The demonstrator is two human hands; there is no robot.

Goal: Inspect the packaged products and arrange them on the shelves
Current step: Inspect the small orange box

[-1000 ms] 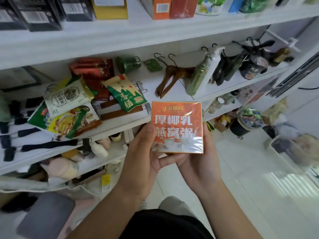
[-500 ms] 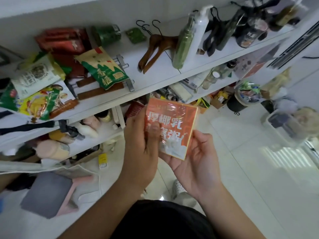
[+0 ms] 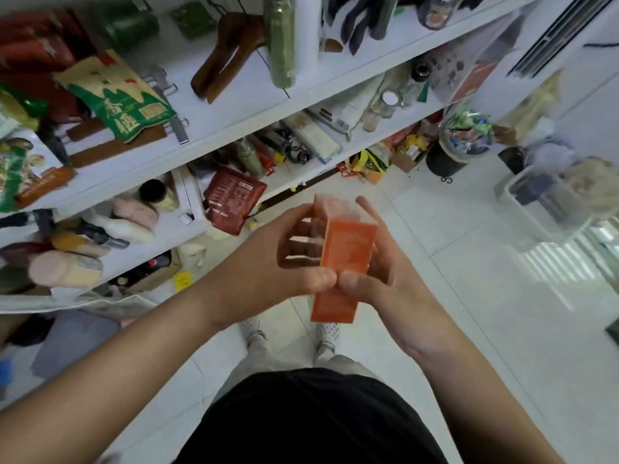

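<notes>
Orange box (image 3: 346,259) between both hands (image 3: 268,262) (image 3: 397,284)

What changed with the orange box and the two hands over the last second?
The orange box was turned over: a second ago its printed front faced the camera, now a narrower side does. The left hand and right hand kept their grip throughout, and the thumbs now meet on the near face. The green-and-tan packet and the other goods on the shelves stayed put; only the view tilted down.

Wooden hangers (image 3: 227,55) — black bin (image 3: 443,161) and clear crate (image 3: 539,199) on tiled floor (image 3: 469,296).
</notes>
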